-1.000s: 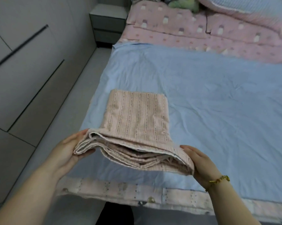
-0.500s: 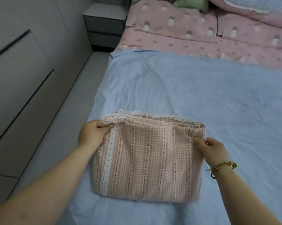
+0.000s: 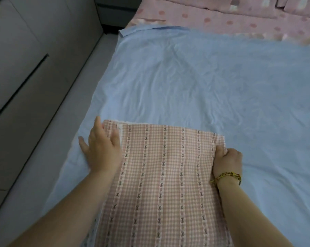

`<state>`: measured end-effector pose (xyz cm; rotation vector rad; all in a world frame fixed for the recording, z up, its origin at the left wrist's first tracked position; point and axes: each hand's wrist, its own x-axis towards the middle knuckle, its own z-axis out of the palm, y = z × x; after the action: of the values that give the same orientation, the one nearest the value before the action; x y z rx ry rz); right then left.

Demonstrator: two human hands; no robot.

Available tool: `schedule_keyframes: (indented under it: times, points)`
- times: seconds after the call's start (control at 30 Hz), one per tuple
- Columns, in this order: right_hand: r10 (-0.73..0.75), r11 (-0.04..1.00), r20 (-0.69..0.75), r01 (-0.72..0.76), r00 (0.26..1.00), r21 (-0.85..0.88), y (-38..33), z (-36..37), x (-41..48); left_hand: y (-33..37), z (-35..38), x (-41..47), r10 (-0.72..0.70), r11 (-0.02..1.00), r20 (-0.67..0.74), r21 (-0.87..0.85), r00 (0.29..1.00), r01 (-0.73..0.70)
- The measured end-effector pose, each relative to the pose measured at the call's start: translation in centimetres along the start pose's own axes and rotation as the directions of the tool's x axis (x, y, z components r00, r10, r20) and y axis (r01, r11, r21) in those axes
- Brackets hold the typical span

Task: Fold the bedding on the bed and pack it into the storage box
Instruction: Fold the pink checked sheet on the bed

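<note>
A folded pink checked blanket (image 3: 164, 179) with dark stitched stripes lies flat on the light blue sheet (image 3: 204, 82), near the front of the bed. My left hand (image 3: 102, 148) rests flat with straight fingers on the blanket's far left corner, partly on the sheet. My right hand (image 3: 227, 161), with a yellow bracelet on the wrist, has its fingers curled round the blanket's right edge near the far corner. No storage box is in view.
Pink patterned bedding (image 3: 239, 18) lies across the head of the bed. A grey floor strip (image 3: 49, 139) runs along the bed's left side, with grey cabinet fronts (image 3: 25, 59) beyond it and a dark bedside unit (image 3: 115, 13) at the far end.
The blanket's near end was lifted and folded over away from me. It now lies flat; my left hand has opened and presses on it, while my right still grips the edge.
</note>
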<state>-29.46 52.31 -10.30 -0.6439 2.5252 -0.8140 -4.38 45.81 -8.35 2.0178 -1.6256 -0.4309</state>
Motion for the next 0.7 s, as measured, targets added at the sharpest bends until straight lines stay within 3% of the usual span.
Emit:
schedule_keyframes:
  times: [0.07,0.13,0.2,0.23,0.27,0.33,0.4,0.5,0.63,0.7]
  points:
    - [-0.046,0.995,-0.062,0.040,0.997,-0.094,-0.7,0.3,-0.4,1.0,0.5,-2.1,0.333,0.943,0.004,-0.001,0.943,-0.333]
    - [-0.249,0.958,-0.123,0.227,0.961,-0.173,-1.7,0.2,-1.9,1.7,1.8,-3.8,0.587,0.794,0.178,0.059,0.789,-0.605]
    - [-0.592,0.790,-0.054,0.566,0.804,-0.236,-2.2,1.3,-4.1,1.9,3.4,-4.5,0.620,0.705,0.342,0.152,0.706,-0.692]
    - [-0.702,0.654,0.090,0.689,0.707,-0.312,-2.0,2.2,-5.2,1.7,4.1,-4.5,0.606,0.686,0.388,0.187,0.694,-0.703]
    - [-0.720,0.536,0.262,0.754,0.643,-0.379,-1.9,3.0,-5.8,1.6,4.8,-4.3,0.585,0.678,0.419,0.217,0.694,-0.702]
    - [-0.596,0.443,0.491,0.770,0.636,-0.460,-1.8,4.0,-5.9,1.4,5.8,-4.0,0.530,0.689,0.465,0.252,0.709,-0.680]
    - [-0.576,0.372,0.541,0.786,0.613,-0.494,-1.7,4.5,-4.7,1.5,6.3,-3.6,0.471,0.730,0.468,0.268,0.748,-0.628]
    - [-0.499,0.397,0.601,0.781,0.624,-0.481,-1.2,4.5,-3.4,1.3,6.6,-2.6,0.391,0.748,0.460,0.345,0.797,-0.566]
    - [-0.398,0.479,0.521,0.656,0.755,-0.583,0.4,2.7,-1.5,0.3,6.3,-1.5,0.273,0.776,0.522,0.378,0.808,-0.505]
    - [-0.301,0.593,0.477,0.554,0.826,-0.585,0.9,1.2,-0.6,0.5,6.2,-1.3,0.247,0.763,0.538,0.404,0.806,-0.504]
